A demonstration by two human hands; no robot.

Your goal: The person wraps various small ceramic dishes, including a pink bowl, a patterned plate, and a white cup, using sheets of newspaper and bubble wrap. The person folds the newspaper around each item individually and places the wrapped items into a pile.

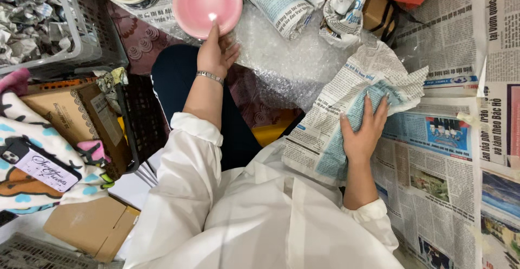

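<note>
While gripping the round glossy pink ceramic bowl (207, 4) by its near rim, fingers of the left hand (215, 54) clamped on it above the clear bubble wrap (281, 58); right hand (365, 131) spread flat, pinning a crumpled newspaper sheet (346, 112) (wrapping stage, seemingly). Next: bowl onto paper.

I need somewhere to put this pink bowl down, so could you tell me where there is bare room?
Free: the bubble wrap between the left hand holding the pink bowl and the crumpled newspaper sheet under the right hand. Also the flat newspapers right of that hand. Crowded: the top edge with wrapped bundles, and the left side with baskets and boxes.
</note>
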